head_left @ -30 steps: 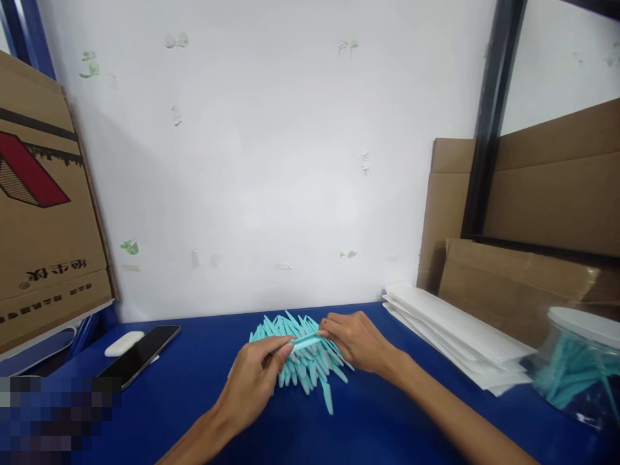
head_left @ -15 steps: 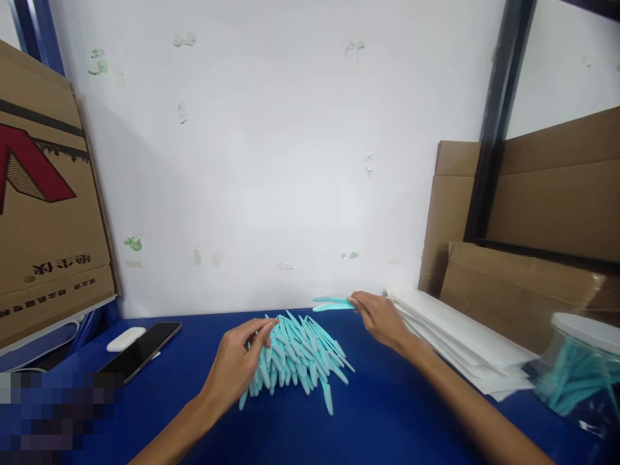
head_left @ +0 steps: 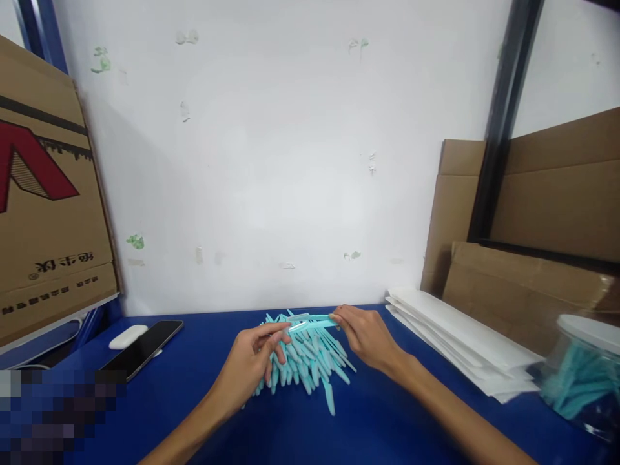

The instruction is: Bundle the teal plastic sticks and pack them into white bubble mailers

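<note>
Slim turquoise eyebrow razors (head_left: 314, 365) lie heaped on the blue tabletop, one sticking out at the front. Above the heap, my right hand (head_left: 365, 332) is closed in a pinch on the right end of a couple of the same razors (head_left: 314, 321), held roughly level. The thumb and fingers of my left hand (head_left: 252, 358) close at their left end, where a shiny, clear-looking part shows. My left fingertips partly cover that end, and the left side of the heap is behind this hand.
At left lie a black phone (head_left: 143, 349) and a white case (head_left: 128, 337), beside a printed cardboard box (head_left: 43, 194). White sheets or envelopes (head_left: 460, 342) are stacked at right, near a clear lidded jar (head_left: 581, 381) of turquoise razors. A white wall (head_left: 290, 161) stands behind.
My right hand has moved left and slightly down, bringing its razors over the heap. My left hand has shifted right from the heap's edge and now meets their left end.
</note>
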Tool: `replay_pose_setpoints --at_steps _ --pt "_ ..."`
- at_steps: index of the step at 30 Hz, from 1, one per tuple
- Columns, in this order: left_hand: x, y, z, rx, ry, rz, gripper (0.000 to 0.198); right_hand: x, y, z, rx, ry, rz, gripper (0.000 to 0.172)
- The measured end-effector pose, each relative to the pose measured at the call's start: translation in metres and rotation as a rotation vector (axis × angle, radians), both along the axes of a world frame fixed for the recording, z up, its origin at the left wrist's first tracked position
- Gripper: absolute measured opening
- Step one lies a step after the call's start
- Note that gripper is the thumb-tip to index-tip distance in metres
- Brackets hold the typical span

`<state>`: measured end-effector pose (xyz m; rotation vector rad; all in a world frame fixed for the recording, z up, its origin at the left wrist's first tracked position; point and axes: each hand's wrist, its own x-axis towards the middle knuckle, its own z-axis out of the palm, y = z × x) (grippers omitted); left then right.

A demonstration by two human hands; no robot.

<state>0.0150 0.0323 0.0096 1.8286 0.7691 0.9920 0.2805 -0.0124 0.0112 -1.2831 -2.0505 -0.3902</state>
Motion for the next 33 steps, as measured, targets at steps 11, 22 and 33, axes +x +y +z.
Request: replay_pose_setpoints --at_steps 11,22,33 --pt "0.001 -0.007 0.008 -0.060 -0.054 -0.020 0.061 -0.003 -0.002 0.001 0.022 -0.019 -0.025 0.031" --pt "0.001 0.000 -0.001 -0.022 0.048 0.022 0.061 -0.006 -0.004 0.000 0.038 -0.054 -0.043 0.032" --pt "0.004 -0.008 0.005 -0.149 -0.025 -0.043 0.076 -0.017 -0.007 -0.004 0.001 -0.042 0.004 0.033"
